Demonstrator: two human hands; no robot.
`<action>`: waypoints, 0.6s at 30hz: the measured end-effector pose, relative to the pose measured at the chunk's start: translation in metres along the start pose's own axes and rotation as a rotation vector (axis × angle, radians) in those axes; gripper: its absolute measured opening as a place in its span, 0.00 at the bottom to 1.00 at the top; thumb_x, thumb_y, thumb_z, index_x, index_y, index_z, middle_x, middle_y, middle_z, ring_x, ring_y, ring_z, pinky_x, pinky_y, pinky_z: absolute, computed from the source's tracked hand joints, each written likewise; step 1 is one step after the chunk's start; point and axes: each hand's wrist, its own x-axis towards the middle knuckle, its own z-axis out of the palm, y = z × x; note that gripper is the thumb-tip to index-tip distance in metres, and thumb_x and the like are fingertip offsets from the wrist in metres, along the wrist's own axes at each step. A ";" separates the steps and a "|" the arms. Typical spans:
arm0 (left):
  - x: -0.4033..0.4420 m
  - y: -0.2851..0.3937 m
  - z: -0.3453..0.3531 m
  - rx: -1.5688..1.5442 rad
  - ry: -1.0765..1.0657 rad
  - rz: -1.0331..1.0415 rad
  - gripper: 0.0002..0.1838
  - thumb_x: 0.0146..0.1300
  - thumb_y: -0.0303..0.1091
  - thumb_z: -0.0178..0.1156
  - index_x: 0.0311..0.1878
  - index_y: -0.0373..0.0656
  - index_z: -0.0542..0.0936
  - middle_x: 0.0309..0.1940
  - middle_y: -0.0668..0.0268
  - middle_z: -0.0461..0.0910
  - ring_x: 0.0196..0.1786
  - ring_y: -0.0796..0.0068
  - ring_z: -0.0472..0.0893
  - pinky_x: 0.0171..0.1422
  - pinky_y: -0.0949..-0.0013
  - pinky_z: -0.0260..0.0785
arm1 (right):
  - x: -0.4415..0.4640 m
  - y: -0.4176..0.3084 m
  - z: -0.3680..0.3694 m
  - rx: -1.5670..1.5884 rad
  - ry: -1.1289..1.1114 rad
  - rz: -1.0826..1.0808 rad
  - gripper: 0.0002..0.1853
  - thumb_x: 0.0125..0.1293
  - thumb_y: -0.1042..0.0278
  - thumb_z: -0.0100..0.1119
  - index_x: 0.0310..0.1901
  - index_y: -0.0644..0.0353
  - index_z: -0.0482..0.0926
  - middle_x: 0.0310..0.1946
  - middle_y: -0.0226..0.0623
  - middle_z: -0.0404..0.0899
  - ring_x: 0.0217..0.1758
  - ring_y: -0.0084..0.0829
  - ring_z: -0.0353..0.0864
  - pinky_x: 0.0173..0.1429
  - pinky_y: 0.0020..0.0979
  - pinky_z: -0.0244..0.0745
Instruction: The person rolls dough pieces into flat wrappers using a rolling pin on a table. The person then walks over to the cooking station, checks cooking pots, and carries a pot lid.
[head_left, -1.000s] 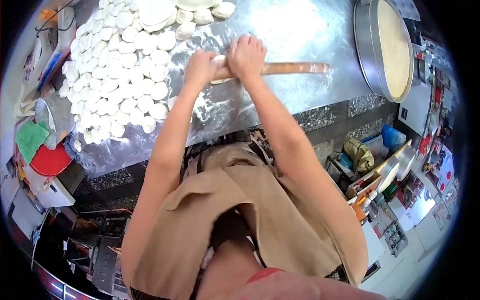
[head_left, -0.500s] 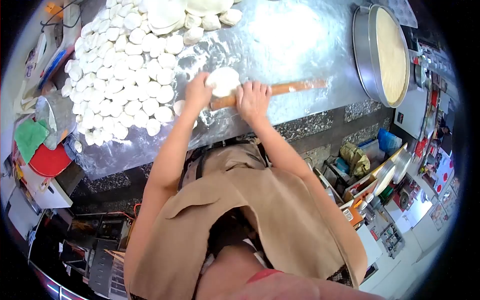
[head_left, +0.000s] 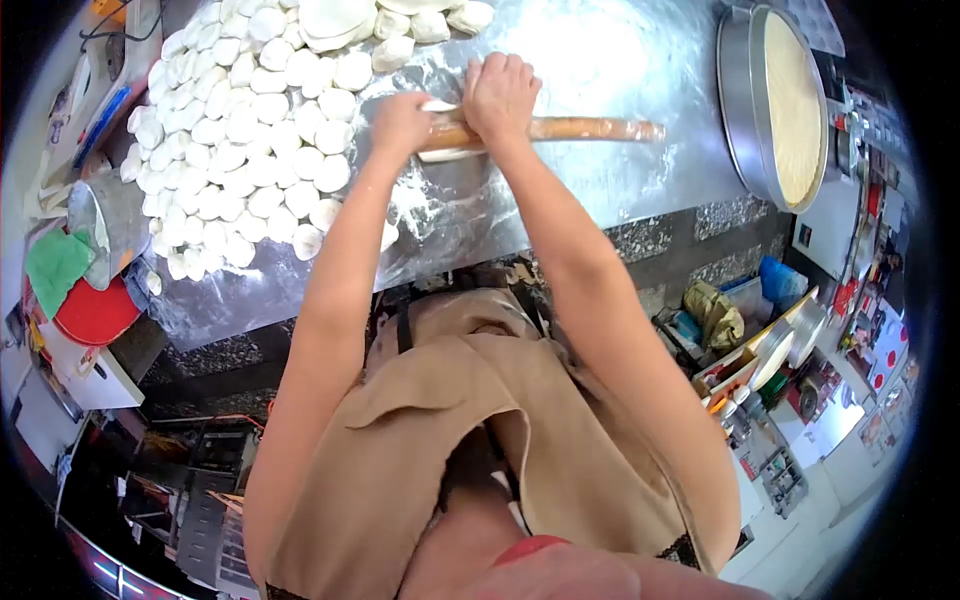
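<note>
A wooden rolling pin lies across a flat piece of white dough, whose edges show on both sides of it. My right hand presses over the pin, its fingers reaching past the far side. At the pin's left end, my left hand is closed with its fingers curled; the end and part of the dough are hidden under it. Left of that hand, many small flattened dough rounds cover the floured metal table.
Larger stacked dough sheets and several dough lumps lie at the far side. A round metal pan stands at the right, with a pale, flat layer inside. At the left are a green cloth and a red round item.
Both hands have moved away from my body with the rolling pin, the right one farther. The dough, earlier visible as a round beside the pin, is now under it.
</note>
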 end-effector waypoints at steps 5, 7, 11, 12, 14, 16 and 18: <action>-0.055 -0.053 0.014 -0.311 0.104 -0.091 0.17 0.59 0.38 0.62 0.49 0.38 0.81 0.42 0.53 0.83 0.48 0.58 0.82 0.54 0.62 0.71 | -0.093 0.027 -0.012 -0.041 -0.061 -0.144 0.15 0.64 0.54 0.52 0.41 0.57 0.78 0.45 0.46 0.76 0.53 0.41 0.71 0.60 0.47 0.58; -0.044 -0.018 -0.005 -0.099 -0.029 0.029 0.20 0.57 0.40 0.63 0.50 0.38 0.80 0.44 0.52 0.82 0.50 0.55 0.81 0.57 0.60 0.70 | -0.077 0.018 -0.010 0.025 0.018 -0.109 0.13 0.64 0.54 0.53 0.37 0.56 0.77 0.37 0.40 0.76 0.44 0.41 0.73 0.51 0.46 0.62; 0.008 -0.013 -0.022 0.028 -0.052 -0.022 0.19 0.57 0.45 0.64 0.46 0.41 0.82 0.41 0.49 0.82 0.45 0.53 0.81 0.49 0.59 0.72 | -0.011 0.000 -0.002 0.002 0.053 -0.037 0.13 0.67 0.57 0.50 0.34 0.57 0.76 0.36 0.41 0.76 0.42 0.43 0.73 0.50 0.45 0.62; -0.013 -0.008 -0.027 0.012 0.113 -0.046 0.16 0.58 0.40 0.60 0.44 0.40 0.81 0.42 0.47 0.82 0.47 0.47 0.81 0.52 0.56 0.72 | -0.040 0.007 -0.006 0.045 0.003 -0.051 0.13 0.66 0.56 0.51 0.34 0.57 0.77 0.36 0.41 0.76 0.42 0.42 0.73 0.52 0.44 0.62; -0.036 -0.052 -0.013 -0.105 0.108 -0.066 0.17 0.58 0.41 0.60 0.45 0.39 0.81 0.43 0.47 0.81 0.48 0.48 0.80 0.53 0.56 0.72 | -0.108 0.021 -0.019 -0.043 -0.028 -0.178 0.13 0.63 0.55 0.53 0.35 0.57 0.77 0.36 0.42 0.75 0.43 0.40 0.72 0.55 0.43 0.61; -0.041 -0.058 -0.011 -0.212 0.046 -0.075 0.19 0.57 0.40 0.62 0.47 0.36 0.79 0.46 0.46 0.80 0.51 0.49 0.79 0.55 0.57 0.70 | -0.092 0.020 -0.010 0.022 0.005 -0.182 0.13 0.62 0.55 0.54 0.35 0.57 0.77 0.36 0.41 0.74 0.41 0.40 0.72 0.54 0.45 0.60; -0.026 -0.019 -0.021 -0.042 -0.041 -0.046 0.20 0.56 0.40 0.63 0.48 0.36 0.80 0.46 0.46 0.80 0.50 0.49 0.79 0.54 0.57 0.71 | -0.068 0.011 0.000 0.092 0.021 -0.178 0.12 0.60 0.55 0.56 0.35 0.56 0.77 0.35 0.40 0.74 0.40 0.40 0.72 0.54 0.47 0.60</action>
